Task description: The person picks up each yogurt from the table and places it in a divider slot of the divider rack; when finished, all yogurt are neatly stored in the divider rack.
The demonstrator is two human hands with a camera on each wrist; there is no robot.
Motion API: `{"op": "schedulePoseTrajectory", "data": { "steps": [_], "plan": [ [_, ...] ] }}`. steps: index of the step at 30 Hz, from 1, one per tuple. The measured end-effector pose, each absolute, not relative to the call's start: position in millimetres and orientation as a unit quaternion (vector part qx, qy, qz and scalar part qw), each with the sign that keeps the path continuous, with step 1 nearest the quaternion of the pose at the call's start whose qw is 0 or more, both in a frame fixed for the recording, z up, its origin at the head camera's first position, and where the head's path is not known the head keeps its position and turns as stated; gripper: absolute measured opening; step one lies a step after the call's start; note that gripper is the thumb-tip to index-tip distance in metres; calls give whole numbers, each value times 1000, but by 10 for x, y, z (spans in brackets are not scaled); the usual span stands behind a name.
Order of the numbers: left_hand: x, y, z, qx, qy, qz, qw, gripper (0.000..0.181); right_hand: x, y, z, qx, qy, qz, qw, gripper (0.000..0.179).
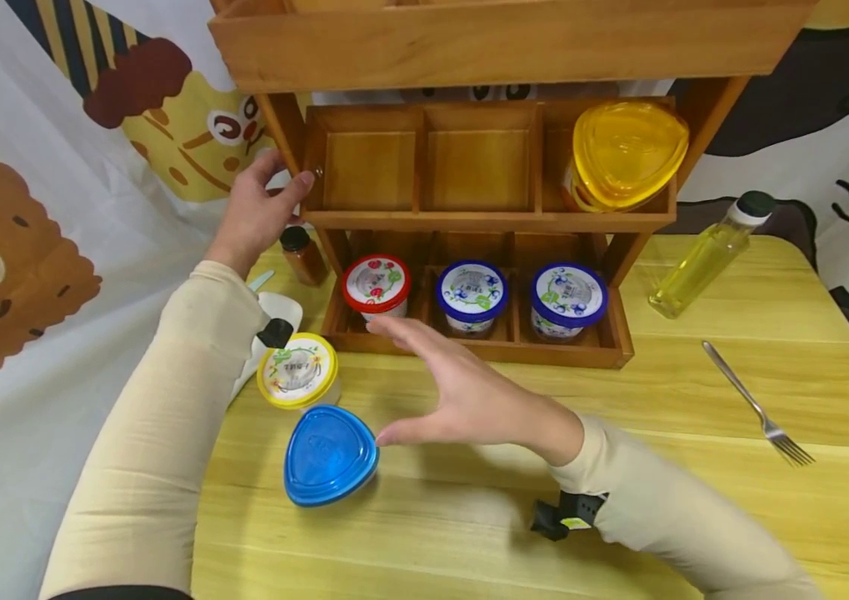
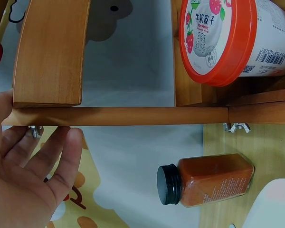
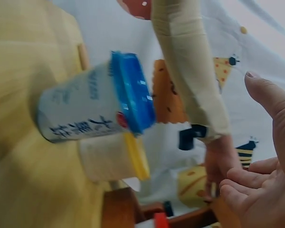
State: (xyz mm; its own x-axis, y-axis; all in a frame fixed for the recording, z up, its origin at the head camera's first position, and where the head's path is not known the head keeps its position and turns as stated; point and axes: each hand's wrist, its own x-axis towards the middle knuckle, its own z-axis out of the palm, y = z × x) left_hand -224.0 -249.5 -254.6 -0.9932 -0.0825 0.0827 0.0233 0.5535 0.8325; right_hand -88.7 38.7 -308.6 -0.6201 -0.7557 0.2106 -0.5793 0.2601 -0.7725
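My left hand [image 1: 262, 208] holds the left side of a wooden shelf rack [image 1: 484, 221], thumb in front and fingers behind the edge. In the left wrist view the fingers [image 2: 61, 156] lie next to a metal wing nut. My right hand [image 1: 469, 400] is spread in the air over the table, thumb and fingers apart, holding nothing. Left of its thumb stands a tub with a blue lid [image 1: 330, 454], its white side [image 3: 80, 104] printed with characters. Behind that tub is a yellow-lidded cup [image 1: 298, 371].
The rack's lower tier bears a red-lidded cup [image 1: 376, 285] and two blue-lidded cups [image 1: 471, 293]; a yellow tub [image 1: 628, 154] sits in the middle tier. Around it are a spice bottle [image 1: 304, 257], an oil bottle [image 1: 709, 258], a fork [image 1: 757, 404] and a white object [image 1: 282, 308].
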Motion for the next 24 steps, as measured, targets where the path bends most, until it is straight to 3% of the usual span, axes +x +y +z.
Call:
{"op": "schedulePoseTrajectory", "data": {
  "steps": [11,24],
  "plan": [
    [-2253,-2498,-2533,19,-877,-477,51,54,-817,205,-3366,-407,792,-422,168,102],
    [-2261,-2497,-2540,25,-876,-479,46,55,-716,28,-3632,-442,784,-390,196,105]
  ]
}}
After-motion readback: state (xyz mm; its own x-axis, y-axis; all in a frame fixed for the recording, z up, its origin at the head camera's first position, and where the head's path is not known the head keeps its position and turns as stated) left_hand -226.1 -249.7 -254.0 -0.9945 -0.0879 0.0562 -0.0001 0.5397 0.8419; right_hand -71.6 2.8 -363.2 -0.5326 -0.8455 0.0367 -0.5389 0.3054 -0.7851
